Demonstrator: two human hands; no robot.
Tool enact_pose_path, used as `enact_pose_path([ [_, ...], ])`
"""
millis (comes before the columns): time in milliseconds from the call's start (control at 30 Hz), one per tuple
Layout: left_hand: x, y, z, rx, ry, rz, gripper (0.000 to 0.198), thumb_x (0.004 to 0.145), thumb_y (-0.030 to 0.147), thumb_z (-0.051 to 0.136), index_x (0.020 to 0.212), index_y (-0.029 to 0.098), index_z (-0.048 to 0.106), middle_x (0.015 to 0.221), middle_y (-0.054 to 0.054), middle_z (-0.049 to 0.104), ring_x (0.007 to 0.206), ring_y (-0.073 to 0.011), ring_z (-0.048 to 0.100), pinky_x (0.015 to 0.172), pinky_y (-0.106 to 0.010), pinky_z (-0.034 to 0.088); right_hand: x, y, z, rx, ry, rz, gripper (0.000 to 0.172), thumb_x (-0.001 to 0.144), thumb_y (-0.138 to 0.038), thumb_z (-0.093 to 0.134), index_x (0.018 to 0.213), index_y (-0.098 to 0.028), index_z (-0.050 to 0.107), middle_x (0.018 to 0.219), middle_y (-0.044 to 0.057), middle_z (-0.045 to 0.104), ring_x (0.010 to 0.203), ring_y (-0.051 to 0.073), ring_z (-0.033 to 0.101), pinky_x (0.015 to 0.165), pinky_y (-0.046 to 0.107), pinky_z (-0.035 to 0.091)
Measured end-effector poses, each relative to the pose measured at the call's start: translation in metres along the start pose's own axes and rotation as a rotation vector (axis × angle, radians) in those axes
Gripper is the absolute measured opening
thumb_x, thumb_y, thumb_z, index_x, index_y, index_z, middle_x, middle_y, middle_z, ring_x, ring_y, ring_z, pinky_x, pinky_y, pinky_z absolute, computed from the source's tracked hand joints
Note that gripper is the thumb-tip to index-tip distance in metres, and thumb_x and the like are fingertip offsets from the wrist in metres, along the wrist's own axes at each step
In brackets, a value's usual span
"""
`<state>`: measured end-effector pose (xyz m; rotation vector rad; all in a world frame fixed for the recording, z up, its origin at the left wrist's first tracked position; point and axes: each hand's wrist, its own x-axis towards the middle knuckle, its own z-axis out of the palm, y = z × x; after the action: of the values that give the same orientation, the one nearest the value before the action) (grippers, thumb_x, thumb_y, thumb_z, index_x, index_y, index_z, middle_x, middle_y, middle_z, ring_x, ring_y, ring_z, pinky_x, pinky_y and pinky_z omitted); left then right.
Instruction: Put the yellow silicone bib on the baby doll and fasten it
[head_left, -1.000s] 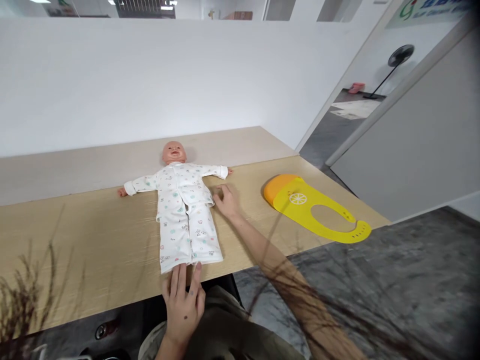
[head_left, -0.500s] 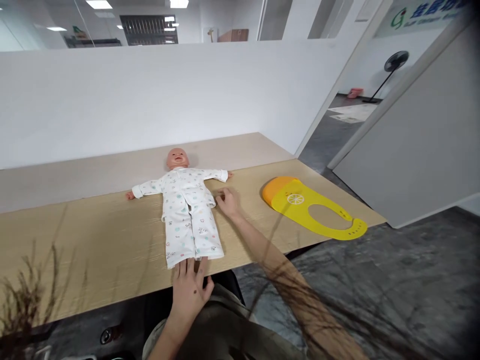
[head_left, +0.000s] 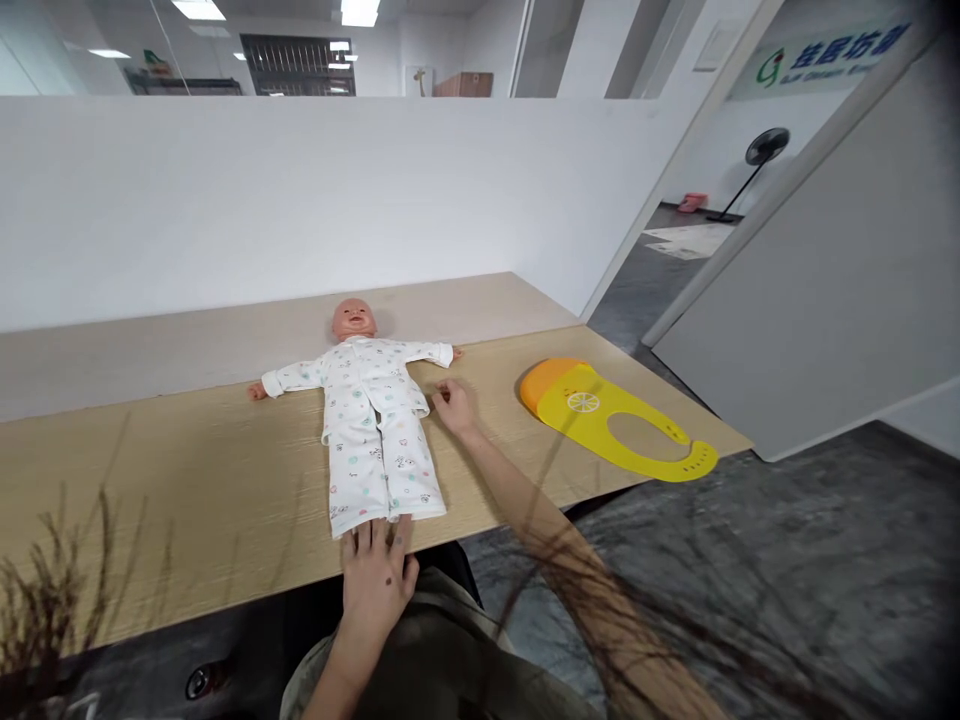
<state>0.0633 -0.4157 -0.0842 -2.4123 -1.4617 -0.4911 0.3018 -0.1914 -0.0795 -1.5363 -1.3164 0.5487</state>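
Observation:
On its back on the table lies a baby doll [head_left: 354, 320], its arms stretched out to both sides. It wears a white patterned pajama top [head_left: 367, 375] and matching trousers [head_left: 384, 465]. My left hand [head_left: 373, 575] is at the table's front edge, fingers spread, with the fingertips at the trouser hems. Whether they press on the cloth cannot be made out. Beside the doll's hip, my right hand [head_left: 455, 408] rests on the table with loosely bent fingers, thumb and forefinger slightly apart, holding nothing. A yellow bib [head_left: 600, 425] with an orange pocket lies flat to the right.
The wooden table [head_left: 187, 490] ends at the right near a grey panel [head_left: 817, 300]. A white partition wall [head_left: 262, 200] rises behind it. Through the doorway stand a black fan [head_left: 766, 146] and a pink bin [head_left: 691, 202]. Dark blurred strands cross the lower view.
The view has shifted slightly, so the bib and doorway appear a little further left. Both hands stay in nearly the same places; the left thumb sits a bit closer to its fingers.

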Motion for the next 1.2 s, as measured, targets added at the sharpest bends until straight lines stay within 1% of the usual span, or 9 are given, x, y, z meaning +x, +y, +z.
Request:
enact_pose_path([
  [200, -0.002, 0.0, 0.002, -0.01, 0.017, 0.004, 0.045, 0.086, 0.023, 0.066, 0.13, 0.023, 0.071, 0.118, -0.013, 0.067, 0.11, -0.0328, 0.056, 0.097, -0.048, 0.043, -0.001, 0.0, -0.001, 0.009, 0.004, -0.004, 0.017, 0.082, -0.019, 0.053, 0.096, -0.016, 0.061, 0.105, 0.013, 0.071, 0.097, 0.025, 0.066, 0.096, 0.042, 0.052],
  [333, 0.0, 0.002, 0.0, -0.036, 0.041, -0.009, 0.043, 0.086, 0.025, 0.065, 0.128, 0.022, 0.072, 0.116, -0.013, 0.068, 0.111, -0.0316, 0.057, 0.099, -0.046, 0.043, 0.001, 0.005, 0.0, 0.016, 0.013, 0.005, 0.018, 0.082, -0.022, 0.053, 0.098, -0.017, 0.06, 0.104, 0.012, 0.069, 0.096, 0.025, 0.066, 0.094, 0.041, 0.053],
  [500, 0.003, 0.004, -0.004, -0.036, 0.043, -0.038, 0.043, 0.084, 0.026, 0.066, 0.127, 0.023, 0.073, 0.117, -0.012, 0.069, 0.11, -0.0331, 0.057, 0.096, -0.048, 0.043, 0.005, 0.015, 0.004, 0.039, 0.028, -0.016, 0.015, 0.081, -0.024, 0.055, 0.094, -0.018, 0.06, 0.097, 0.008, 0.069, 0.089, 0.023, 0.065, 0.091, 0.039, 0.053],
  [667, 0.002, 0.004, -0.005, -0.049, 0.032, -0.011, 0.045, 0.086, 0.023, 0.065, 0.131, 0.025, 0.071, 0.122, -0.01, 0.07, 0.108, -0.0319, 0.058, 0.092, -0.046, 0.044, 0.006, 0.019, 0.005, 0.057, 0.005, -0.035, 0.019, 0.081, -0.025, 0.053, 0.096, -0.017, 0.062, 0.1, 0.01, 0.07, 0.091, 0.023, 0.065, 0.091, 0.039, 0.053],
  [767, -0.001, 0.005, -0.001, -0.022, 0.034, -0.009, 0.045, 0.086, 0.021, 0.065, 0.131, 0.023, 0.071, 0.122, -0.011, 0.071, 0.108, -0.0326, 0.059, 0.094, -0.049, 0.044, 0.005, 0.017, 0.004, 0.059, 0.009, -0.033, 0.018, 0.081, -0.026, 0.054, 0.094, -0.017, 0.062, 0.1, 0.009, 0.07, 0.091, 0.022, 0.065, 0.091, 0.039, 0.053],
  [900, -0.009, 0.011, 0.008, 0.04, 0.081, -0.01, 0.043, 0.09, 0.021, 0.061, 0.132, 0.015, 0.07, 0.129, -0.015, 0.069, 0.117, -0.0358, 0.059, 0.103, -0.055, 0.041, 0.003, 0.013, 0.001, 0.05, 0.009, -0.021, 0.017, 0.081, -0.027, 0.054, 0.093, -0.018, 0.062, 0.098, 0.009, 0.071, 0.089, 0.022, 0.065, 0.09, 0.039, 0.053],
  [1033, -0.014, 0.015, 0.013, 0.029, 0.097, -0.031, 0.044, 0.092, 0.022, 0.059, 0.133, 0.012, 0.068, 0.132, -0.017, 0.068, 0.121, -0.0365, 0.059, 0.109, -0.058, 0.038, -0.006, 0.008, -0.003, 0.036, 0.013, -0.012, 0.017, 0.08, -0.024, 0.052, 0.092, -0.017, 0.062, 0.097, 0.009, 0.071, 0.087, 0.021, 0.064, 0.089, 0.038, 0.053],
  [1133, -0.014, 0.014, 0.014, 0.011, 0.082, -0.06, 0.044, 0.092, 0.022, 0.06, 0.133, 0.012, 0.069, 0.133, -0.018, 0.068, 0.122, -0.0367, 0.059, 0.111, -0.059, 0.038, -0.022, 0.006, -0.008, 0.041, 0.026, -0.013, 0.017, 0.078, -0.024, 0.052, 0.091, -0.018, 0.062, 0.095, 0.008, 0.07, 0.085, 0.021, 0.063, 0.087, 0.038, 0.053],
  [1200, -0.014, 0.013, 0.014, 0.016, 0.076, -0.044, 0.044, 0.092, 0.022, 0.06, 0.134, 0.013, 0.069, 0.132, -0.017, 0.068, 0.122, -0.0366, 0.06, 0.111, -0.06, 0.038, -0.037, 0.006, -0.015, 0.058, 0.023, -0.025, 0.019, 0.077, -0.025, 0.052, 0.091, -0.018, 0.063, 0.094, 0.008, 0.07, 0.084, 0.021, 0.064, 0.086, 0.038, 0.053],
])
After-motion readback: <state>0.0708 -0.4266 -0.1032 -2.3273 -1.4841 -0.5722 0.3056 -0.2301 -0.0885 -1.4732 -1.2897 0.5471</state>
